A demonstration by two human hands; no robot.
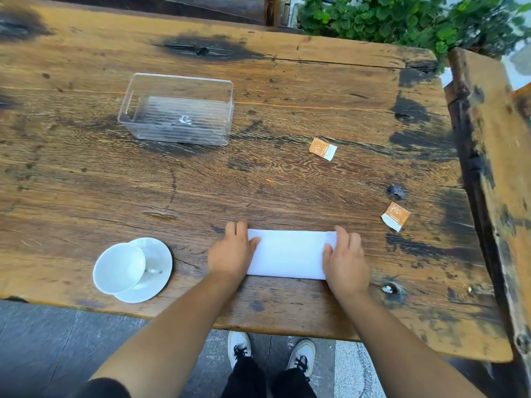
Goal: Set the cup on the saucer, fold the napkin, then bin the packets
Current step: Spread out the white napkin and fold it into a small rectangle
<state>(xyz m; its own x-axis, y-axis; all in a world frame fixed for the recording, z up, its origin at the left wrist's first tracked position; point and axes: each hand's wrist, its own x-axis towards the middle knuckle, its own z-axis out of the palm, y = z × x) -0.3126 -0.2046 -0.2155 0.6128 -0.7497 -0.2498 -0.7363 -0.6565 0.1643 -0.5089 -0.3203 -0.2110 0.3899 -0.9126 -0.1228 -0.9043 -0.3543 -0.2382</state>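
Head view: left hand (pixel 231 252) and right hand (pixel 346 261) press flat, fingers spread, on the napkin's (pixel 288 255) ends at 6 o'clock. Cup (pixel 119 268) on saucer (pixel 156 271) at 8; packets (pixel 323 149) (pixel 395 216) at 2; bin (pixel 178 109) at 11 on the surface (pixel 86 182).

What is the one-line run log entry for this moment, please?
cup on saucer | left hand, right hand pressing napkin ends | two packets on table | bin empty

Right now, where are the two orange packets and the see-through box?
far packet (pixel 322 148), head view, on the middle of its orange face.
near packet (pixel 395 216), head view, on the middle of its orange face.
clear box (pixel 138 129), head view, on its front left wall.
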